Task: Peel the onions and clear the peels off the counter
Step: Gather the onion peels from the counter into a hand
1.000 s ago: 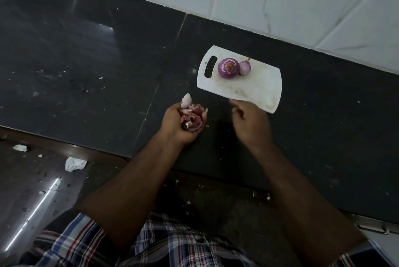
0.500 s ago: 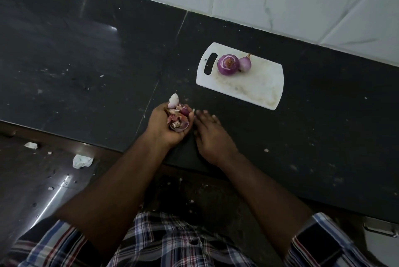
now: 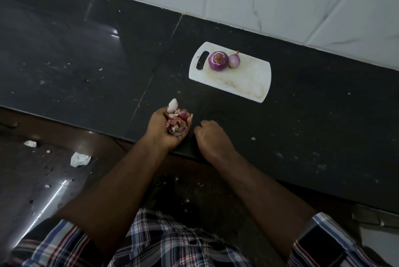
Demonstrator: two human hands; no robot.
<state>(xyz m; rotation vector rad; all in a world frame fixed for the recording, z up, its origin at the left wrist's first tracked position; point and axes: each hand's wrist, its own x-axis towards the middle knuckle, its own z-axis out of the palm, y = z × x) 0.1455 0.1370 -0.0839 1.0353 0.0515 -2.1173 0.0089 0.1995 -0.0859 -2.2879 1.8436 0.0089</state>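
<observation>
The left hand [image 3: 170, 131] is cupped palm-up around a crumpled heap of papery, pink-and-purple peels [image 3: 176, 123], held at the near edge of the dark, glossy stone surface [image 3: 86, 55]. Just beside it, the right hand [image 3: 212, 139] rests knuckles-up on the surface with fingers curled under; whether they pinch anything cannot be told. Farther back, a white rounded cutting board [image 3: 241, 81] carries a large peeled purple onion [image 3: 218, 61] touching a small onion [image 3: 234, 60].

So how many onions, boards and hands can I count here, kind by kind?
Onions: 2, a big one and a small one
Cutting board: 1
Hands: 2, left hand holding peels, right hand
Total: 5
</observation>
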